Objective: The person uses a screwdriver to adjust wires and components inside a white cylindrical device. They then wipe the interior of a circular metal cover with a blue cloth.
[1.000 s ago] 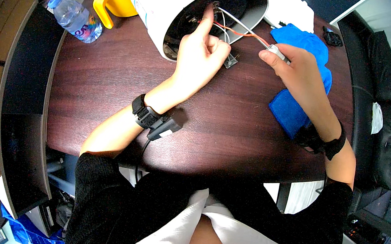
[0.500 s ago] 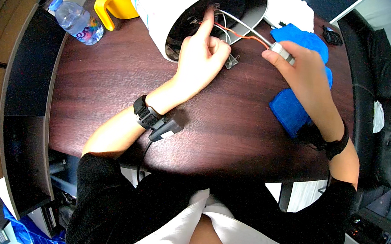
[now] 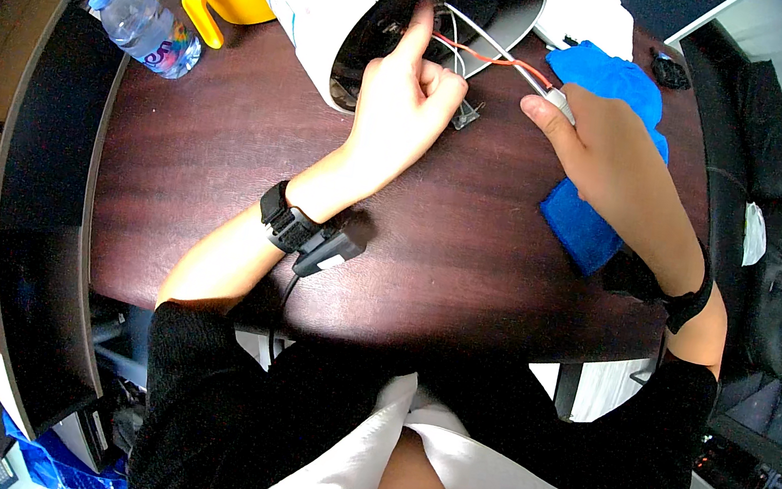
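A white rounded appliance housing lies on its side at the table's far edge, its dark hollow end facing me. My left hand points its index finger into that hollow, the fingertip touching the inside; the other fingers are curled, with nothing visible in them. My right hand grips a light grey block-like piece, mostly hidden by the fingers. From it a slim pale cable or rod and an orange wire run into the hollow. Below the opening sits a small clear piece beside white wires.
A blue cloth lies under my right forearm. To the left stand a yellow pot with a glass lid and a tilted water bottle. A black device on a cord is by my left wrist. A black sofa borders the right.
The housing, bottle and pot sit slightly higher in the picture. My right hand now covers more of the grey piece. My left finger stays inside the hollow.
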A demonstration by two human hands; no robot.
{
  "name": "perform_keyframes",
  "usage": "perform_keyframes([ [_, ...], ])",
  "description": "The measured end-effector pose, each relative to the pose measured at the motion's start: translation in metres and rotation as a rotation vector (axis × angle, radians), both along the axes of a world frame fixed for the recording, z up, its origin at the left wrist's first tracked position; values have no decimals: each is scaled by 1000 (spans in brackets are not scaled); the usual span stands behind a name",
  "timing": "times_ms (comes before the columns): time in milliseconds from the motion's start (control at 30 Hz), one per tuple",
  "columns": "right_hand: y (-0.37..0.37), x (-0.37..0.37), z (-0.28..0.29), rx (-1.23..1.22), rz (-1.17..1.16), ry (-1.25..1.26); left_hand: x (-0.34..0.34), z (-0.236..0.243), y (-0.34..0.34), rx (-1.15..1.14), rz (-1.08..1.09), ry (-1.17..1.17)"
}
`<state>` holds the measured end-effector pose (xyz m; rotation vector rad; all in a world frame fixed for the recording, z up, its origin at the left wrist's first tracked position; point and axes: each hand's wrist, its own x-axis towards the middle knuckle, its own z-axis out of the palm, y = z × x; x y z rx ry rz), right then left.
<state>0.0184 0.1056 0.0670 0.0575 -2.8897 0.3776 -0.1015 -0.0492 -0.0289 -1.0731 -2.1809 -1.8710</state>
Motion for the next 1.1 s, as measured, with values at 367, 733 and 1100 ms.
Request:
perform_keyframes([
  [367, -13, -7, -19, -596, -207, -353, -5, -1, 3, 10, -16, -14],
  [733, -28, -8, -40, -970, -174, -414, -6, -2, 4, 17, -23, 14],
  [1100, -48, -4, -46, -1497, -129, -490, -8, -7, 5, 36, -51, 28],
])
